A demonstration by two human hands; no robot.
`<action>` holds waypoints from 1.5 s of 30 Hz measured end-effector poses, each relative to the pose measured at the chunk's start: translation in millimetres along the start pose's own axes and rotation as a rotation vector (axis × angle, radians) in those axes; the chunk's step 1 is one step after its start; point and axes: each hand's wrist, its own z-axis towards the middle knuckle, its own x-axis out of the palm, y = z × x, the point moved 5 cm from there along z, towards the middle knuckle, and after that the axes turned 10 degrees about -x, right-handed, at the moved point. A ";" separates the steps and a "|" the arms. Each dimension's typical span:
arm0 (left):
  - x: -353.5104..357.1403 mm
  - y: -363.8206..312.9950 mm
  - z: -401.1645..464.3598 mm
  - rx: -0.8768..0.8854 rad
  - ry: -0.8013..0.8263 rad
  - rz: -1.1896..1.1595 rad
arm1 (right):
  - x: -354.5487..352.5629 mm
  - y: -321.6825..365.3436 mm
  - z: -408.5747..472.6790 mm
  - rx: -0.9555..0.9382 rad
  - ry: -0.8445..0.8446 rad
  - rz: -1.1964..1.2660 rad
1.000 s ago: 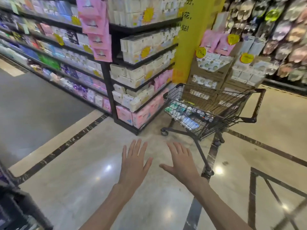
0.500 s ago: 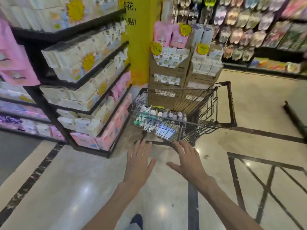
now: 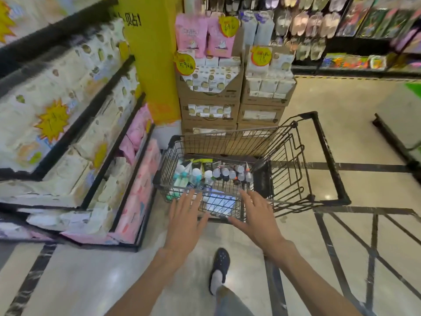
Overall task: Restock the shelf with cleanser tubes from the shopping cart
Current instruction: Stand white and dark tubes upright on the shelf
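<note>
With the left hand [image 3: 185,218] and right hand [image 3: 257,216] spread empty, the cleanser tubes [image 3: 213,173], apparently light and pliable, are best grasped mid-body.

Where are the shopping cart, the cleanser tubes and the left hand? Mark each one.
shopping cart [image 3: 328,156]: head view, on the black handle bar at its right.
cleanser tubes [image 3: 224,172]: head view, on a capped tube in the row inside the basket.
left hand [image 3: 184,221]: head view, on the back of the hand.

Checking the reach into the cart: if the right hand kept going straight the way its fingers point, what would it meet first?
Probably the near wire wall of the cart, just ahead of the right hand; the tubes lie beyond it. Depth is unclear.
</note>
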 end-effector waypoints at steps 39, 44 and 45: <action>285.1 17.6 449.2 -0.030 0.631 -0.035 | 201.3 -242.3 359.3 0.492 0.334 0.205; 360.1 -29.6 480.5 -0.052 0.699 -0.108 | 241.0 -285.3 346.3 0.548 0.329 0.240; 371.8 -38.5 486.0 -0.071 0.713 -0.113 | 247.8 -291.8 342.4 0.562 0.331 0.250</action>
